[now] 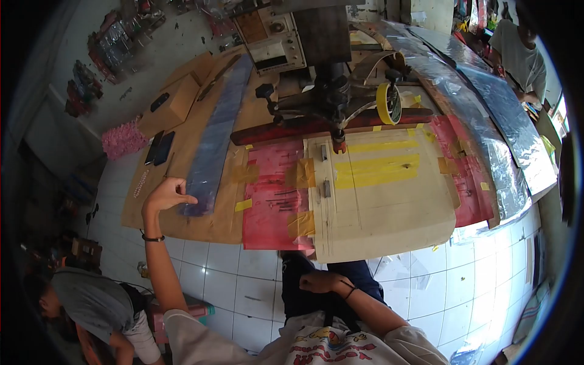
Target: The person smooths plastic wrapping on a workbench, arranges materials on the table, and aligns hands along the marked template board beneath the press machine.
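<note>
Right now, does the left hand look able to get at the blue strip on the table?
Probably yes: the left hand is right by the near end of the blue strip, with nothing visible between them.

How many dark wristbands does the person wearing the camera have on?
2 that I can see: one band just behind the left hand, the other band behind the right hand.

Machine (333, 76) cut off at top; right hand's (320, 281) fingertips hidden.
</note>
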### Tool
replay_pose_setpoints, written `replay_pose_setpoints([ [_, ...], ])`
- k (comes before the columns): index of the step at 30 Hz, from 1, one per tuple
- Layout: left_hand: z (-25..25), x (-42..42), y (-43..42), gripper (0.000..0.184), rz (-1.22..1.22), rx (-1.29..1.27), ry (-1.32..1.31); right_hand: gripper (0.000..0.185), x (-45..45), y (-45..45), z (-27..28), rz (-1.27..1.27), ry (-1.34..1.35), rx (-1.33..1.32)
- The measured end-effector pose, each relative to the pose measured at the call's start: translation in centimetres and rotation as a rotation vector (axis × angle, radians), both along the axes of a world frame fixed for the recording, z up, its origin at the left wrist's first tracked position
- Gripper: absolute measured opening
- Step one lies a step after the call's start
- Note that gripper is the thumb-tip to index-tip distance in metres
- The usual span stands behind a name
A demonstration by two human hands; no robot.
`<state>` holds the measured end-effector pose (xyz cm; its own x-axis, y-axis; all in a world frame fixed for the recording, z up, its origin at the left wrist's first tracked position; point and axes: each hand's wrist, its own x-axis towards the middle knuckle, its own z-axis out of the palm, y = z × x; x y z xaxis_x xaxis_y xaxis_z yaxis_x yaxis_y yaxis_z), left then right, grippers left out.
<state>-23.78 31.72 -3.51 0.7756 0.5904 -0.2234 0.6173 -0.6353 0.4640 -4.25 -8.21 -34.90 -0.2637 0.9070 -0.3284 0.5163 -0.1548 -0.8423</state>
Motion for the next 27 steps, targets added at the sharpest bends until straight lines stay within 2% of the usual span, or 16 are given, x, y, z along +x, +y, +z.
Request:
replay_pose_setpoints([
  [2, 1.8, 0.4, 0.6, 0.04, -0.034, 0.03, 0.072, 0.037, 0.1, -0.1, -0.3, -0.009, 0.005, -0.005],
  [5, 4.3, 0.5, 2.2, 0.044, 0.022, -0.093, 0.006, 0.038, 0.5, -0.3, 0.6, -0.013, 0.016, -0.011],
  [8, 6.8, 0.7, 6.1, 0.041, -0.212, -0.087, -0.196, 0.041, 0.6, -0.2, 0.2, 0.037, -0.022, -0.018],
  [11, 11.7, 1.8, 6.5, 0.037, -0.027, -0.292, -0.265, 0.04, 0.6, -0.1, 0.2, 0.03, -0.044, -0.017],
  [14, 15.4, 3.2, 6.3, 0.031, 0.107, -0.351, -0.202, 0.039, 0.5, 0.1, -0.1, 0.025, -0.027, -0.051],
  [16, 16.9, 4.0, 5.4, 0.033, 0.16, -0.125, 0.01, 0.039, 0.5, 0.0, -0.3, 0.026, -0.028, -0.037],
  [17, 17.3, 4.3, 4.9, 0.034, 0.186, -0.013, 0.118, 0.039, 0.5, -0.1, -0.5, 0.026, -0.026, -0.032],
  [20, 17.5, 5.3, 2.2, 0.026, 0.09, 0.019, 0.23, 0.04, 0.5, -0.4, -0.8, 0.009, -0.026, -0.009],
  [23, 15.6, 5.0, 2.2, 0.022, 0.008, 0.057, 0.204, 0.041, 0.8, -0.5, -0.2, 0.049, -0.063, -0.046],
  [26, 13.8, 5.2, 2.6, 0.02, 0.029, 0.049, 0.285, 0.041, 0.7, -0.6, -0.9, 0.046, -0.073, -0.022],
  [27, 12.9, 5.5, 2.5, 0.019, -0.005, -0.017, 0.291, 0.041, 0.8, -0.7, -1.0, 0.045, -0.074, -0.025],
])
